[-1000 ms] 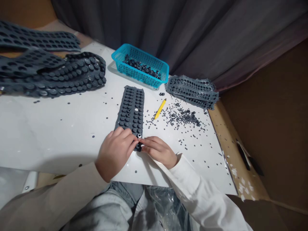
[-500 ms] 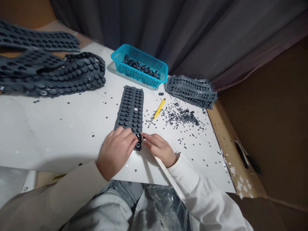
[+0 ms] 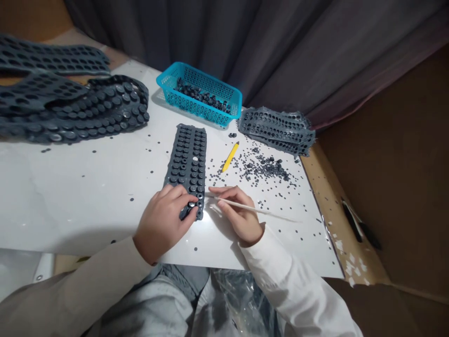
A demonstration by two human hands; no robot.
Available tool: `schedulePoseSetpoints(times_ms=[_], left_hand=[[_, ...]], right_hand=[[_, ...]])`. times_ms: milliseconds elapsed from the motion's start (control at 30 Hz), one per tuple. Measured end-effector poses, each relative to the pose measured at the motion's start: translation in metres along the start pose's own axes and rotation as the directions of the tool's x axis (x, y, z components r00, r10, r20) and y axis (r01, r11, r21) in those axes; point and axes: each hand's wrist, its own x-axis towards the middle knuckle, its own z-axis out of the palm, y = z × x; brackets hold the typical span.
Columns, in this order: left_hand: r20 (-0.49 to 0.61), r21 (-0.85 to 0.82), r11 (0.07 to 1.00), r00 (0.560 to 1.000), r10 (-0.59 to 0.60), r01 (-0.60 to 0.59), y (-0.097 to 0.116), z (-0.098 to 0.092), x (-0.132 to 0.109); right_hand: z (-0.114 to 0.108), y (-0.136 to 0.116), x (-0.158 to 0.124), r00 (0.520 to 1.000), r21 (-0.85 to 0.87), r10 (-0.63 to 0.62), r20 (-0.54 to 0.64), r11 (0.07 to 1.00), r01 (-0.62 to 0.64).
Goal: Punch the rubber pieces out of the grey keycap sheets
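Note:
A dark grey rubber sheet [image 3: 187,150] with rows of round, button-like caps lies lengthwise on the white table in front of me. My left hand [image 3: 166,220] is closed on its near end, thumb and index finger pinching at the caps near the lower right corner. Between the fingers of my right hand [image 3: 238,210] is a thin white stick [image 3: 270,213], its tip close to the sheet's right edge and its tail pointing right. One pale spot [image 3: 195,159] shows among the caps. The part of the sheet under my left palm is hidden.
Behind the sheet stands a blue basket [image 3: 199,108] of small black pieces. Perforated sheets [image 3: 277,128] are stacked to its right. A yellow pencil-like tool [image 3: 230,157] lies beside a heap of black bits [image 3: 270,168]. More capped sheets [image 3: 115,110] pile up at left.
My right hand has drawn slightly away from the sheet's edge. The white stick has swung from pointing back toward me to pointing right. My left hand stays at the sheet.

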Motion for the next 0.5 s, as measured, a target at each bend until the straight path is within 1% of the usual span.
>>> schedulePoseSetpoints(times_ms=[100, 167, 267, 500], left_hand=[[-0.003, 0.006, 1.000, 1.000, 0.002, -0.002, 0.0001, 0.0011, 0.0010], [0.008, 0.012, 1.000, 1.000, 0.002, -0.002, 0.0003, 0.0013, 0.0011], [0.030, 0.022, 1.000, 1.000, -0.002, 0.002, 0.0009, 0.0006, 0.0009], [0.037, 0.031, 0.999, 0.999, -0.016, 0.015, 0.0029, -0.0012, 0.0018]], right_hand=[[0.0016, -0.0022, -0.0017, 0.988, -0.023, -0.035, 0.152, 0.999, 0.039], [0.0014, -0.0029, -0.0012, 0.976, -0.062, -0.067, 0.205, 0.995, 0.082], [0.0005, -0.0026, 0.0004, 0.967, -0.105, -0.104, 0.232, 0.986, 0.131], [0.0002, -0.0023, 0.0021, 0.963, -0.115, -0.115, 0.244, 0.982, 0.147]])
